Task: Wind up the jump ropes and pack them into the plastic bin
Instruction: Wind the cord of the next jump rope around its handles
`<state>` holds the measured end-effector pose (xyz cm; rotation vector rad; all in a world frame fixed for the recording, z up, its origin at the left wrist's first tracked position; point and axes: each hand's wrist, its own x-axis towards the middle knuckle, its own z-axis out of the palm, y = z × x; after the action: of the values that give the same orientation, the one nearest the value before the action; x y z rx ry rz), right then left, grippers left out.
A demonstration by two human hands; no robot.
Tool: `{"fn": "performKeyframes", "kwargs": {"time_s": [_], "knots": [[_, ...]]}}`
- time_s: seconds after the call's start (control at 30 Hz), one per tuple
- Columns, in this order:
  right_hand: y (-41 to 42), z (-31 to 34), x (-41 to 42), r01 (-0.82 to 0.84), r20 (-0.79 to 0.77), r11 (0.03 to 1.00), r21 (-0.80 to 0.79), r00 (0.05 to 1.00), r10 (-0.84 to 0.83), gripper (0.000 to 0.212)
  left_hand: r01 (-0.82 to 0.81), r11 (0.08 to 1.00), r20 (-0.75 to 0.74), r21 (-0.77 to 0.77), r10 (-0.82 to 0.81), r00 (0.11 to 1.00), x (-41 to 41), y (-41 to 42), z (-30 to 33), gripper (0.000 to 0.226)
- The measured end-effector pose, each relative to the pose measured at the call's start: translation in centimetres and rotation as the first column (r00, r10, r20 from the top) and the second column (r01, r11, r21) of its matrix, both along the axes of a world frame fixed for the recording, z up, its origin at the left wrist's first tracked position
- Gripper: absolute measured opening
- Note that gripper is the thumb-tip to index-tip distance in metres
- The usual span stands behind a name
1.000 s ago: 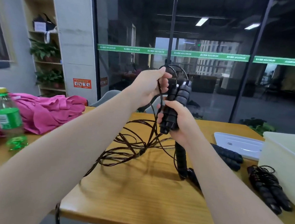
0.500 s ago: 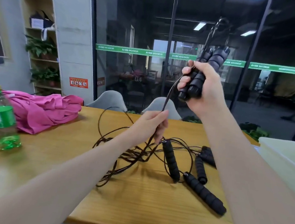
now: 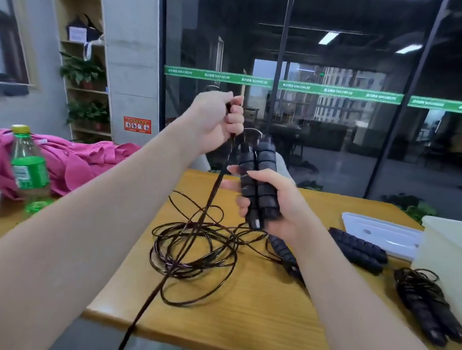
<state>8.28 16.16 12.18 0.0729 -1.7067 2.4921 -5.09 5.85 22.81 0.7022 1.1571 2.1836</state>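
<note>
We hold both handles (image 3: 258,185) of one rope side by side in our right hand (image 3: 274,206), fingers closed around them and the pair standing nearly upright above the counter (image 3: 241,313), which we judge gives a firm core to wind onto. Our left hand (image 3: 214,124) is raised just above and beside the handle tops, closed on the cord (image 3: 211,198), which runs taut from that fist down past the counter's near edge; kept high like this, the hand can likely lay the next turn over the handles without dragging in slack. The rest of the cord lies in a loose tangle (image 3: 193,249) on the counter below both hands, not yet wound. To the right, a finished bundle (image 3: 427,303) lies just beside the bin (image 3: 456,247), outside it, and more handles (image 3: 356,249) lie between our right wrist and the lid (image 3: 380,233), which rests flat on the counter with the bin left open for packing. Only the bin's near wall and rim show, so we cannot tell what, if anything, is inside. A bottle (image 3: 30,170) and pink cloth (image 3: 81,160) sit well apart at the left
</note>
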Motion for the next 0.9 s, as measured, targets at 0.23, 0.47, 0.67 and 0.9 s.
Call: {"fn": "performKeyframes", "kwargs": {"time_s": [0.23, 0.47, 0.67, 0.9], "knots": [[-4.6, -1.3, -0.9, -0.085, -0.038, 0.974, -0.211, 0.996, 0.079, 0.031, -0.144, 0.987, -0.024, -0.064, 0.143, 0.989, -1.0, -3.3, -3.5, 0.039], [-5.2, -3.1, -0.2, -0.016, 0.075, 0.993, 0.121, 0.997, 0.007, 0.030, -0.514, 0.548, -0.567, -0.660, 0.085, 0.819, -1.9, -9.9, -4.6, 0.035], [-3.8, -3.0, 0.4, -0.060, 0.080, 0.943, 0.326, 0.996, 0.036, 0.038, -0.970, 0.204, -0.906, -0.132, -0.422, 0.034, -1.6, -10.9, -5.7, 0.093], [-2.1, -1.7, 1.2, -0.277, 0.090, 0.938, 0.209, 0.961, 0.263, 0.038, -0.518, 0.795, -0.949, -0.315, -0.256, 0.184, -0.4, -7.6, -7.0, 0.018]]}}
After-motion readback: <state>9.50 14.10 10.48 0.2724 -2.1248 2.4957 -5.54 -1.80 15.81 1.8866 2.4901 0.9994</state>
